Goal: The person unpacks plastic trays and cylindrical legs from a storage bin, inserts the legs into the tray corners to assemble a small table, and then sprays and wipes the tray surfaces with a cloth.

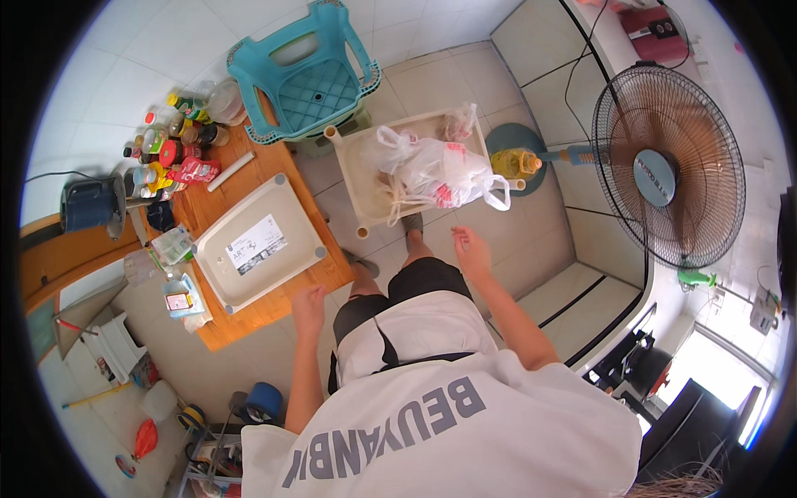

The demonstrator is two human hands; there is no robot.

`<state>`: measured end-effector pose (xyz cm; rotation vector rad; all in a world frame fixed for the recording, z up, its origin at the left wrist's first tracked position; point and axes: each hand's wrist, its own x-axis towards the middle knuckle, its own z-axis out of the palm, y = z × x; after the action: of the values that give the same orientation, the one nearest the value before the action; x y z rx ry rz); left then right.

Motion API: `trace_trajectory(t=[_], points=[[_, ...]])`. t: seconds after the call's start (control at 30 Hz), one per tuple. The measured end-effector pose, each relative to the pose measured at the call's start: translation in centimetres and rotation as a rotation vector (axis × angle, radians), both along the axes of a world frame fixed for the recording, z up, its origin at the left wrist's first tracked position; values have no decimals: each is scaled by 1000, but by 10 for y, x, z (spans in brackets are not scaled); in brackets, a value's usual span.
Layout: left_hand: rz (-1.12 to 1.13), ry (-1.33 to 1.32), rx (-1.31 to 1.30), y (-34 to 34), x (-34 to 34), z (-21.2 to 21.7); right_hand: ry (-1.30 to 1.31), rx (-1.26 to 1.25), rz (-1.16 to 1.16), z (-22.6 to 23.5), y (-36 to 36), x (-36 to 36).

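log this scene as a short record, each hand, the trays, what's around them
left hand: nothing visible in it; by the wooden table
right hand: nothing visible in it; nearest the bag-laden tray
bag-laden tray: beige, holding white plastic bags
table tray: beige, printed sheet on it
around: yellow oil bottle, pedestal fan, teal plastic stool

Beige tray (pixel 290 220), white bags (pixel 440 170), turquoise grid-patterned stool (pixel 334 87)
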<state>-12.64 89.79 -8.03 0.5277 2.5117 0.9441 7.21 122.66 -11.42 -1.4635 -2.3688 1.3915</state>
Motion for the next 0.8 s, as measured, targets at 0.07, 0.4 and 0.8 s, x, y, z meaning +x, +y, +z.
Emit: trace_trajectory(t=[0.07, 0.4, 0.8], points=[[-24, -8, -60, 50, 4, 29, 36, 358, 196, 30, 29, -10], [-113, -22, -14, 203, 50, 78, -191, 575, 600, -18, 127, -68], [-135, -49, -225, 174, 70, 91, 165, 252, 255, 22, 156, -82]])
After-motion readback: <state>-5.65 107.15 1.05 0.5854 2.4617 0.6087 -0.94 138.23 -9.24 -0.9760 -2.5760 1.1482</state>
